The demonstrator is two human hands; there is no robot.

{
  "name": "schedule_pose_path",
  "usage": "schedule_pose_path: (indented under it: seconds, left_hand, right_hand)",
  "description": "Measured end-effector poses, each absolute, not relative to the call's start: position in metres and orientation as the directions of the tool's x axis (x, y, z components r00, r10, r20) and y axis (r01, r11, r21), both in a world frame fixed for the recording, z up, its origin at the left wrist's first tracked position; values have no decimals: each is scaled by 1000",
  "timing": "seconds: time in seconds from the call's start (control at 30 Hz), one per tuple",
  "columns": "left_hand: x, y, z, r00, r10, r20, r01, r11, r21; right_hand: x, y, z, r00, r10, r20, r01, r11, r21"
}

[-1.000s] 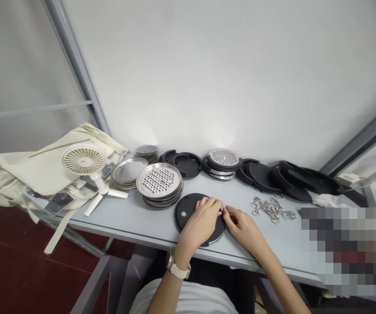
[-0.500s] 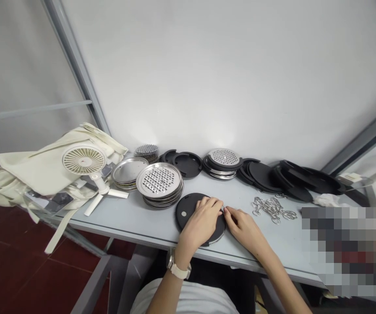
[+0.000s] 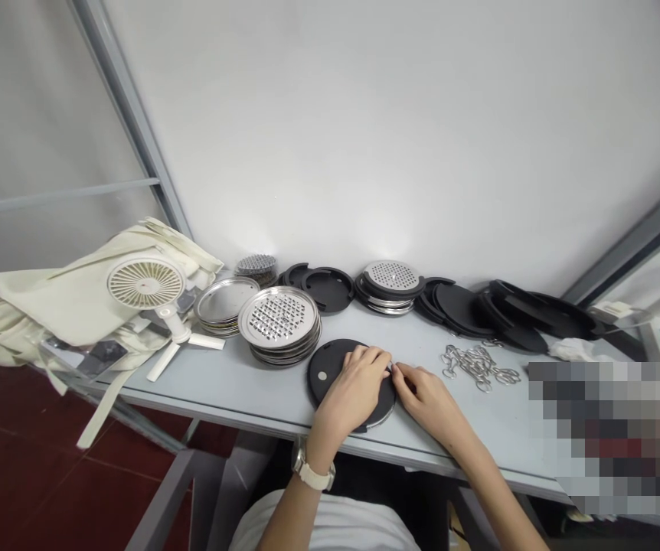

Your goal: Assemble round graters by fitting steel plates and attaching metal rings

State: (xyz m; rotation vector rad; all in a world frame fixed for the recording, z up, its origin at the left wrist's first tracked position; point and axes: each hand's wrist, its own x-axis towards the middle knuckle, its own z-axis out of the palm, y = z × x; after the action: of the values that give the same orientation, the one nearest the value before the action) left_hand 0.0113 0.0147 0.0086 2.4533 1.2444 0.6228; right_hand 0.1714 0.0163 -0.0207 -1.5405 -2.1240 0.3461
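Note:
A black round disc (image 3: 321,394) with a small pale spot and a metal edge at its lower right lies at the front of the table. My left hand (image 3: 356,383), wearing a white watch on its wrist, rests across the disc with its fingers bent together over the right part. Close by, my right hand (image 3: 425,394) is closed in a pinch at the disc's right edge. Its fingertips meet those of my left hand, and what they hold is too small to make out. Right of my hands lies a pile of thin metal wire loops (image 3: 476,366).
Left of the disc stands a stack of round metal grater plates (image 3: 278,317), beside plain metal plates (image 3: 227,300). Along the wall are black round trays (image 3: 330,289), a perforated plate (image 3: 393,275) on a stack, and black discs (image 3: 465,310). A white fan (image 3: 146,283) stands by a cream bag (image 3: 71,295).
My hands keep the same place and pose on the disc. The whole view has shifted very slightly; nothing on the table has visibly moved.

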Motion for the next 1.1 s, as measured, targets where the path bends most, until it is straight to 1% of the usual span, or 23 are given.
schedule_pose_path:
  seconds: [0.43,0.63,0.77,1.1]
  left_hand:
    - [10,15,7,525,805,276,675,-592,441]
    - [10,15,7,523,809,267,677,-585,446]
    - [10,15,7,522,812,260,680,-581,448]
    - [11,15,6,521,808,276,678,-588,441]
  right_hand:
    - [170,15,-20,-240,941,240,805,331,-492]
    - [171,15,-20,-218,944,248,798,318,-511]
    - [171,15,-21,-203,953,224,785,295,-545]
    - [171,12,-18,-200,961,189,777,273,-567]
